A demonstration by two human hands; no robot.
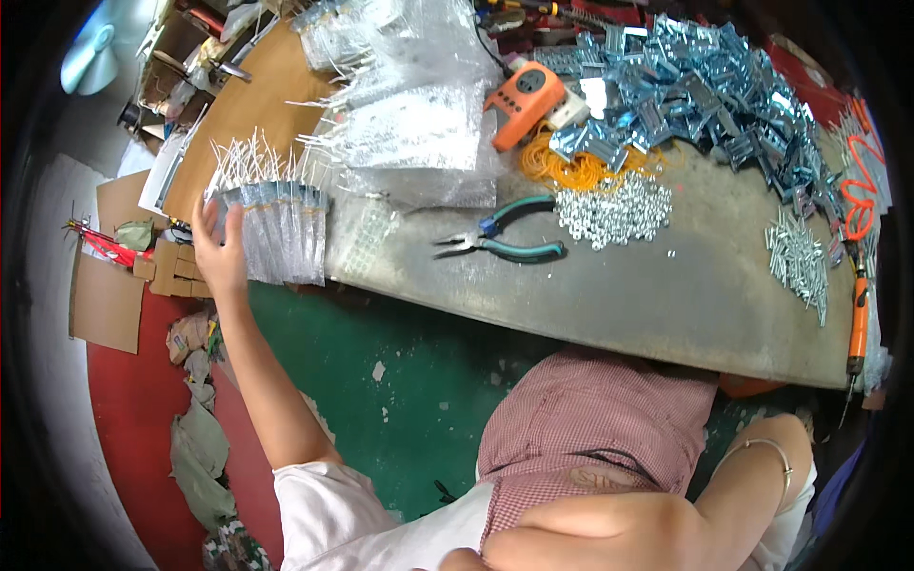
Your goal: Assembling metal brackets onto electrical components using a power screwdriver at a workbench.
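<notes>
My left hand [220,249] reaches out to the left end of the table. Its thumb and fingers are apart, at the left edge of a row of clear bubble bags [286,233] with dark strips and thin white wires standing out of their tops. I cannot see anything held in it. My right hand [590,528] is close to the camera, low in front of my checked apron [590,409]. Its fingertips run out of the lower edge, so their grip is hidden. Pliers with teal handles [519,249] lie on the table, jaws toward the left.
Behind the bags lie larger bubble-wrap packs [409,124]. An orange power strip [526,100], yellow rubber bands [571,167], small metal nuts [614,209], a heap of metal brackets [705,90] and screws [798,262] cover the right. An orange electric screwdriver [859,319] hangs at the right edge.
</notes>
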